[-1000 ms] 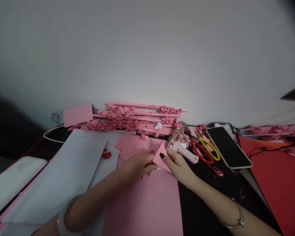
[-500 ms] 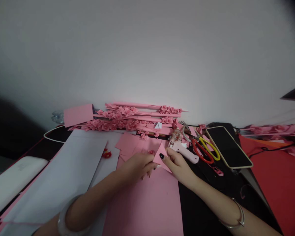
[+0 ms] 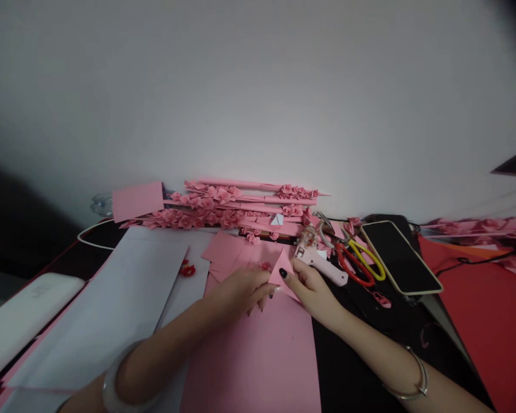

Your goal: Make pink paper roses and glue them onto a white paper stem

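Between my two hands is a small folded piece of pink paper (image 3: 282,265), its pointed tip facing away from me. My left hand (image 3: 244,291) pinches its left edge, the fingertips curled beneath. On the other side, my right hand (image 3: 316,289) grips it with the thumb pressed flat on top. Both hands hover over a large pink sheet (image 3: 258,361). Just past them lie small pink paper squares (image 3: 226,252), partly covered by my left hand. Right of the paper rests a pale pink glue gun (image 3: 322,267).
Pink paper flower stems (image 3: 215,215) lie along the wall. On the right are scissors with red and yellow handles (image 3: 361,264), a phone (image 3: 402,258) and red sheets (image 3: 490,315). White sheets (image 3: 112,304) and a white box-like object (image 3: 30,315) are on the left.
Almost nothing differs. Both hands keep the same hold on the folded pink paper, and the fingers of the left hand have shifted very slightly.
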A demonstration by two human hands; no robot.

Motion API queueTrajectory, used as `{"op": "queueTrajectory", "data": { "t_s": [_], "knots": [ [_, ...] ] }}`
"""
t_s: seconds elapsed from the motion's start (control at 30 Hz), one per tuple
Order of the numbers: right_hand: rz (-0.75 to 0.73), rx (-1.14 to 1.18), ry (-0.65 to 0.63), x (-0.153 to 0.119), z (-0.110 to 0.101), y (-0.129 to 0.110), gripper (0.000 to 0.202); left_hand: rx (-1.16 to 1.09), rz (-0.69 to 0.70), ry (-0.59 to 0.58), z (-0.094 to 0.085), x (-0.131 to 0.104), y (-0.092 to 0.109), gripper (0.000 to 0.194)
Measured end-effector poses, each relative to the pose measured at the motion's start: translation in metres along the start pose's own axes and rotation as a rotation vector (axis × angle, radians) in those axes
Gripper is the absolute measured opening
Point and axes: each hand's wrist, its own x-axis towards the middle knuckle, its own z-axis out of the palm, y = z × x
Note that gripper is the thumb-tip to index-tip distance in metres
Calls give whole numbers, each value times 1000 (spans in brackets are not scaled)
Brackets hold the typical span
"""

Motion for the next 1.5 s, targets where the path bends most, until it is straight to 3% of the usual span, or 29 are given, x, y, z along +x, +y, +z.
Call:
{"op": "queueTrajectory", "data": {
  "t_s": [0.4,0.6,0.83,1.03,1.27,1.5],
  "knots": [
    [10,41,16,1,0,-4,34,-20,-7,-13,-1,-2,9,34],
    [47,93,-33,0,-1,-5,43,-284,-69,-5,1,-1,3,37],
    [161,265,-142,0,-4,0,49,-543,-44,16,1,5,-9,38],
    [149,195,-120,1,-4,2,53,-637,-55,16,-2,7,-10,39],
    [127,183,-129,1,-3,0,50,-582,-43,98,-7,8,-8,36],
    [136,123,-156,1,-1,2,53,-339,25,223,-12,5,-3,40]
  ]
}}
